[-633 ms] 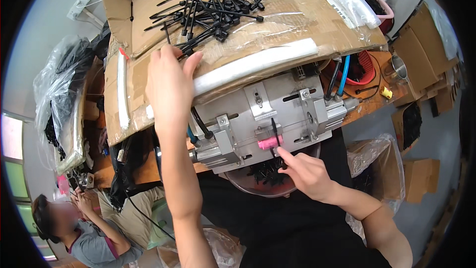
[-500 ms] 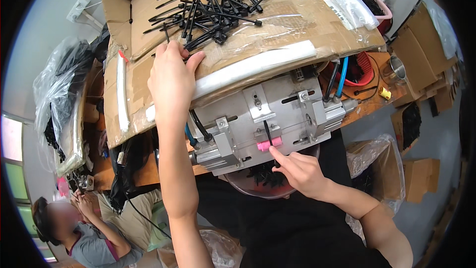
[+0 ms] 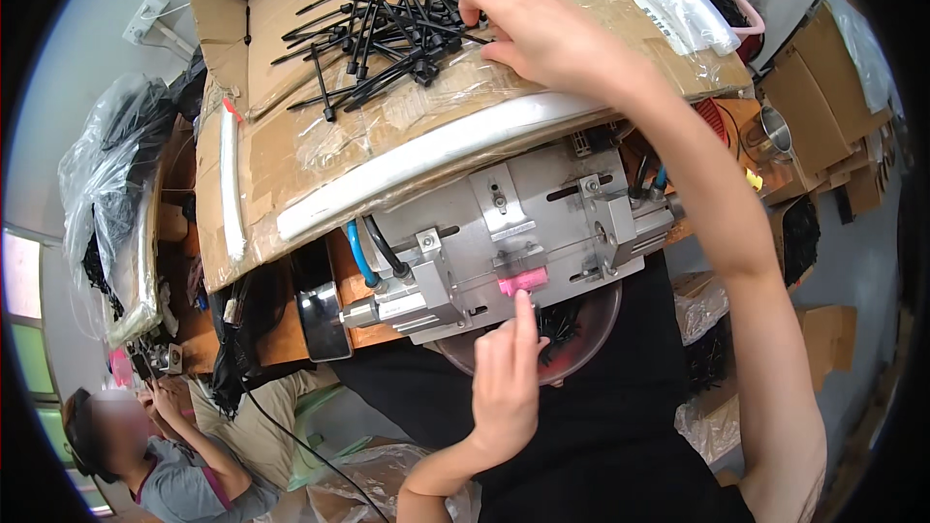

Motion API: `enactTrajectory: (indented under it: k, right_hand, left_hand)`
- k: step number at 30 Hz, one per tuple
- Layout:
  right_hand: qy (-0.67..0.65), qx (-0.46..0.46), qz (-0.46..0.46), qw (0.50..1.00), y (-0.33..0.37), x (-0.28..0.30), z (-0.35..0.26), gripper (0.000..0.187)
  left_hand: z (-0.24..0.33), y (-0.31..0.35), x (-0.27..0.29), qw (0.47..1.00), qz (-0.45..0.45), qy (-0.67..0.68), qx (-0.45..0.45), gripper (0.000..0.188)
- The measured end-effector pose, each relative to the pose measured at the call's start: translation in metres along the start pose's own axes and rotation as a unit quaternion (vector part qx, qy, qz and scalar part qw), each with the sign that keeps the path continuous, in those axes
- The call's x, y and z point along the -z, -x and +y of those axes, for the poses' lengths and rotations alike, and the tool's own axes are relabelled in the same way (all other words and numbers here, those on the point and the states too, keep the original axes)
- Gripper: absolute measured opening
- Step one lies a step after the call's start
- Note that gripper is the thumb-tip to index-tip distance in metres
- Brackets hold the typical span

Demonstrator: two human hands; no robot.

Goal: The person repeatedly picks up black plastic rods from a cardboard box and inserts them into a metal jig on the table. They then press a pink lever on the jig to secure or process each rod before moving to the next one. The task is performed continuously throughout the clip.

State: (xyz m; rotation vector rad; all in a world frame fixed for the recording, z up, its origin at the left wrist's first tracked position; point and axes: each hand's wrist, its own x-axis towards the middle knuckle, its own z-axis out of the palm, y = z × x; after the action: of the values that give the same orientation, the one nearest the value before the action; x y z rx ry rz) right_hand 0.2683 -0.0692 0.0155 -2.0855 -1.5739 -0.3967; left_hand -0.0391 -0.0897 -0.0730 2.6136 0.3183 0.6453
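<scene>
At the far side, my right hand [image 3: 533, 34] reaches into a pile of black stick-like parts with thick heads [image 3: 407, 29] on the cardboard. Its fingers and thumb close around the end of one of these parts. My left hand [image 3: 506, 373] is in front of the metal fixture [image 3: 465, 218], index finger stretched out and thumb apart. That fingertip reaches the lower edge of a pink block [image 3: 523, 281] at the fixture's front. No black part lies across the block. Below it, a clear bowl [image 3: 605, 329] holds more black parts, partly hidden by my left hand.
White padded strip [image 3: 436, 150] edges the raised cardboard [image 3: 281, 126] behind the fixture. Blue and black hoses [image 3: 360, 257] run to its cylinders. A red basket [image 3: 712, 121] and metal cup [image 3: 770, 131] stand at right. Another person [image 3: 184, 465] works at lower left.
My left hand has come down from the pile to the pink block. My right hand has gone from the block up to the pile. The black part across the block is gone.
</scene>
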Motion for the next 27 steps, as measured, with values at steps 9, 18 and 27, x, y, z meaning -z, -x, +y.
enactTrajectory:
  k: [9,18,27]
  right_hand:
    - [-0.378,-0.155,0.038,0.912,0.064,0.079,-0.026,0.014]
    - [-0.176,-0.067,0.042,0.981,0.219,-0.01,-0.12,0.056]
    - [-0.16,-0.04,-0.006,0.986,0.219,-0.047,-0.136,0.061]
  left_hand:
    - [-0.005,-0.01,-0.014,0.997,-0.071,0.002,0.005,0.071]
    - [-0.076,-0.143,0.055,0.978,0.171,-0.118,0.015,0.025]
    - [-0.132,-0.186,0.095,0.993,0.074,-0.015,0.095,0.019]
